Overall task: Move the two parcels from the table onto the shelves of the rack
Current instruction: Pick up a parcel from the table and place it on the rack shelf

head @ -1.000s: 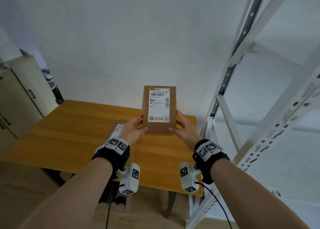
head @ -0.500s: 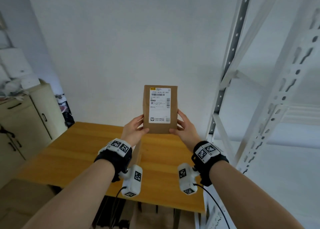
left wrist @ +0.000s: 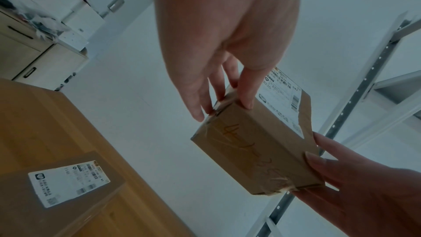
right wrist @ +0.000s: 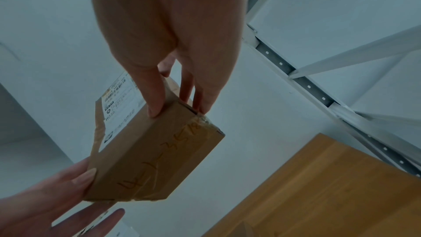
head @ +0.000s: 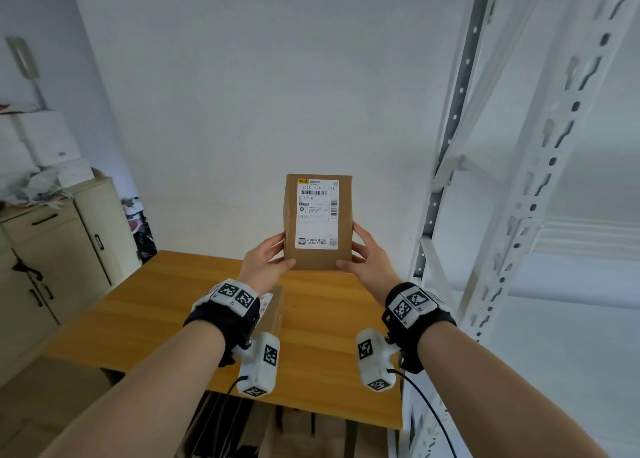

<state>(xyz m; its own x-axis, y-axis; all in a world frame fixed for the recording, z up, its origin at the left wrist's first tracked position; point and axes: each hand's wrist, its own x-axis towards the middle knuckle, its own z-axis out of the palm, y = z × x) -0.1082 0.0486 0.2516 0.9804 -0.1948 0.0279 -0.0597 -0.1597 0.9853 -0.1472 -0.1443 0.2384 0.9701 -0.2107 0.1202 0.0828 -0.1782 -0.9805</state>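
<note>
Brown cardboard, the held parcel (head: 318,222) stands upright in the air between both hands, above the far part of the wooden surface (head: 138,319) and just left of the white rack (head: 540,194). Since a second ago it has risen: its lower edge, then low against the tabletop, now sits clear of the far edge against the white wall, and more of the rack's upright and the beige cabinet (head: 65,249) has come into view. The grip is the same as before. The left hand (head: 266,263) clasps the parcel's lower left side, thumb on the labelled front, fingers along the edge; the right hand (head: 367,260) clasps the lower right side likewise. In the wrist views the taped end with orange handwriting faces the cameras. The second parcel (left wrist: 61,190) lies flat on the surface, label up, below the left wrist. The rack shelf (head: 588,239) visible at right carries nothing that can be made out.
</note>
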